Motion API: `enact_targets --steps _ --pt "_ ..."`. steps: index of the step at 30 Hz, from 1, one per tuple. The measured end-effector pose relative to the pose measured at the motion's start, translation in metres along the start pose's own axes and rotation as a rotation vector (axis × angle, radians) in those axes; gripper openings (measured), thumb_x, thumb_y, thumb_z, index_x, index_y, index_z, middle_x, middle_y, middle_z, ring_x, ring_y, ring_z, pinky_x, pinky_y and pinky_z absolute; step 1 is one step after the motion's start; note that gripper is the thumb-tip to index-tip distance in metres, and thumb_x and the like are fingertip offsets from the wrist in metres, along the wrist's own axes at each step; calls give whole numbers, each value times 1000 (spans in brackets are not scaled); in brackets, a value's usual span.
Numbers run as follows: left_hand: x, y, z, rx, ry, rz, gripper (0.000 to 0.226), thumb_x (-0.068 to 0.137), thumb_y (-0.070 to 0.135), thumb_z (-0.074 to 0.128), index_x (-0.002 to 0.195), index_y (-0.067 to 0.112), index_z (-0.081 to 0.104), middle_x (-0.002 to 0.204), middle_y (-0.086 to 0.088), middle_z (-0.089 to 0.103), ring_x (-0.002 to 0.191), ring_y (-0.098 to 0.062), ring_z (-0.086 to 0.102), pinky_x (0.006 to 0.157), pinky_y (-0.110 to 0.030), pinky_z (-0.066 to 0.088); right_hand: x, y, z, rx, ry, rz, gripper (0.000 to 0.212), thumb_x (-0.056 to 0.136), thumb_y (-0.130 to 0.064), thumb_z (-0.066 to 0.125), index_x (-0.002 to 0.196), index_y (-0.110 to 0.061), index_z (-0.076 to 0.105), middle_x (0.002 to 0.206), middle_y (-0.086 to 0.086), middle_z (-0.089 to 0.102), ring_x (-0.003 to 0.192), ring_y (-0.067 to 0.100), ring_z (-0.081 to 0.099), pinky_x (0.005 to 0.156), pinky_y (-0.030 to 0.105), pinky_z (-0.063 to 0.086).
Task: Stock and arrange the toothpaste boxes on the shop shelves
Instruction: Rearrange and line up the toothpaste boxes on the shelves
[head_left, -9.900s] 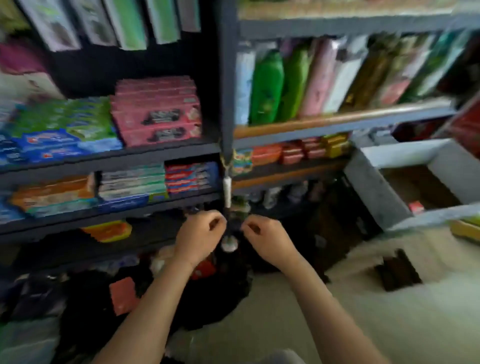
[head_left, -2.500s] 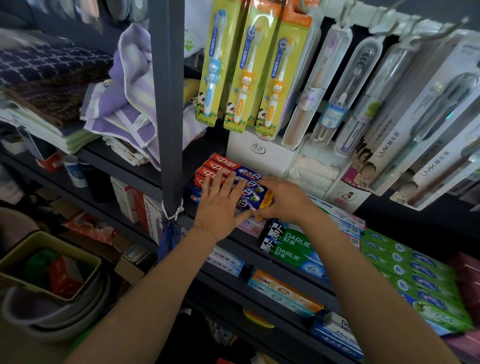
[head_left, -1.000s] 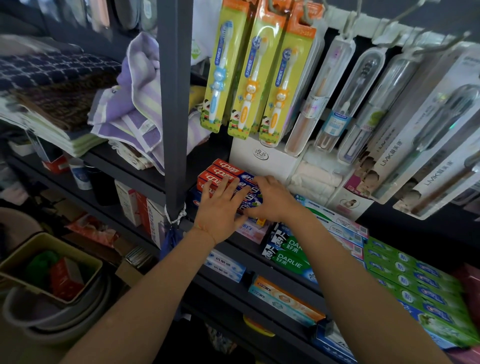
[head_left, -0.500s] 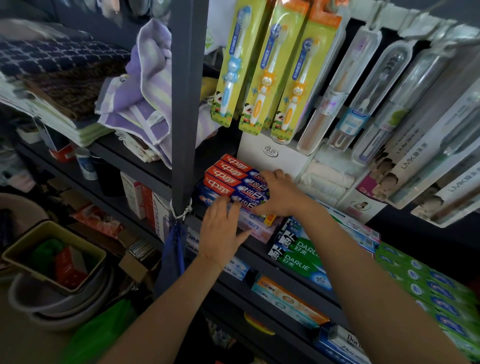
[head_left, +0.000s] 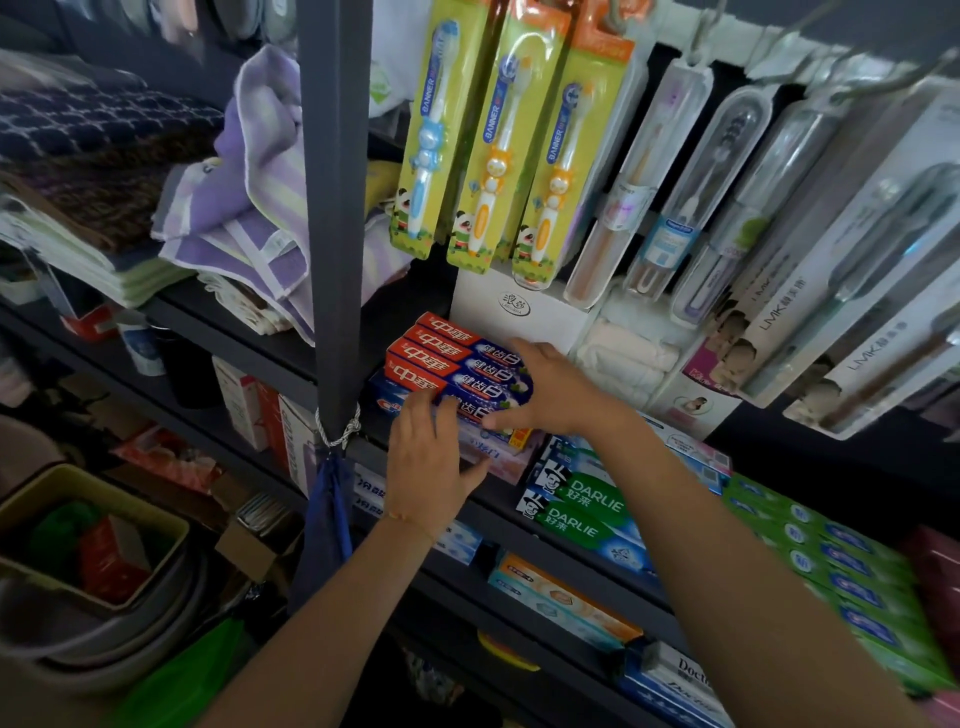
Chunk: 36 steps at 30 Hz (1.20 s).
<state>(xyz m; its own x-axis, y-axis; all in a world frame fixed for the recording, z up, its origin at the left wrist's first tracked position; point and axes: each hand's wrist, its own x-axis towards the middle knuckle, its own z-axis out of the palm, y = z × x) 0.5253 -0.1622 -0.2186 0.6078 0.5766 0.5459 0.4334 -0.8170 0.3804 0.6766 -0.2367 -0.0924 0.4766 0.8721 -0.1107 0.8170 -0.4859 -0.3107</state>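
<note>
Head view, task boxes: a stack of red-and-blue toothpaste boxes (head_left: 457, 366) lies on the dark shelf (head_left: 270, 358), just right of the grey upright post (head_left: 335, 208), atop blue and pink boxes.
Left hand (head_left: 431, 462): fingers straight and slightly spread, tips touching the stack's near edge.
Right hand (head_left: 550, 389): fingers curled over the stack's right end, thumb under it, gripping.
Right of the stack: green Darlie boxes (head_left: 582, 509) on the same shelf.
Above: carded children's toothbrushes (head_left: 493, 140) hanging.
Far left: folded purple towels (head_left: 249, 182).
</note>
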Motion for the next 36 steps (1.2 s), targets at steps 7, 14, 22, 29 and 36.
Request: enact_targets --steps 7,14,22,29,36 --pt "34 37 -15 17 -15 323 52 88 42 59 136 21 54 146 -8 48 141 -32 36 117 -56 23 -31 32 -20 77 238 125 34 103 -21 39 132 -14 55 110 16 69 106 35 59 98 37 42" --pt "50 47 3 143 -202 289 74 67 48 73 135 23 54 135 -7 57 130 -31 47 114 -59 26 -33 39 -6 0 194 40 22 99 -21 37 116 -12 49 79 1 53 87 30 53 75 31 27" --pt "45 37 10 77 -87 319 74 67 51 74 131 20 54 135 -5 56 130 -28 48 115 -56 19 -25 29 9 -42 131 36 26 99 -26 26 120 -13 34 85 5 67 103 24 56 120 40 3" --pt "44 33 11 80 -76 336 73 69 53 71 132 18 56 137 -4 56 132 -26 47 115 -56 17 -26 22 15 -86 120 32 36 99 -30 24 126 -8 31 81 8 68 108 23 58 121 41 -1" --pt "44 30 12 50 -49 326 70 74 59 54 131 19 57 136 -3 57 132 -26 47 115 -57 21 -32 14 7 21 12 53 24 101 -26 27 118 -11 34 75 -4 53 97 16 46 114 41 19"
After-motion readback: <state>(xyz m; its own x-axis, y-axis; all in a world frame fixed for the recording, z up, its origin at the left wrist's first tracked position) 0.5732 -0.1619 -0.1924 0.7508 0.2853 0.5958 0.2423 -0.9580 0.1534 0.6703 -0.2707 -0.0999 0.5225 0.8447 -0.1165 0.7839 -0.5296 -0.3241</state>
